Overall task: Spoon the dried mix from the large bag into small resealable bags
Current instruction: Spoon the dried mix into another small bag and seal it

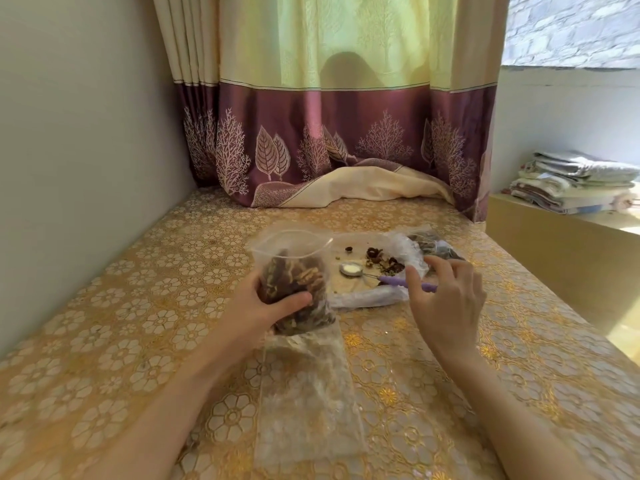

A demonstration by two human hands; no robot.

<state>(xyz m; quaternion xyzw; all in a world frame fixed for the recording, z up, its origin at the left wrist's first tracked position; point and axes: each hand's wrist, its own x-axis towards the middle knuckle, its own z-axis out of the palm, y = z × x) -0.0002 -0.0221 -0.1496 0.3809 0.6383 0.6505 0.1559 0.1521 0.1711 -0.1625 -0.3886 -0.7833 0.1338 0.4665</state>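
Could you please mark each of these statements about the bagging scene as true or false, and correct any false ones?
1. The left hand grips a small bag with dried mix inside. True.
2. The small bag's top is sealed shut. False: its mouth stands open.
3. The right hand is scooping with the spoon. False: the spoon lies on the large bag, bowl empty, and the hand hovers over its purple handle.
4. Some dried mix lies loose on the large bag beyond the spoon. True.
5. Empty clear bags lie on the table near the person. True.
6. The curtain is plain blue. False: it is pale green above and purple with tree patterns below.
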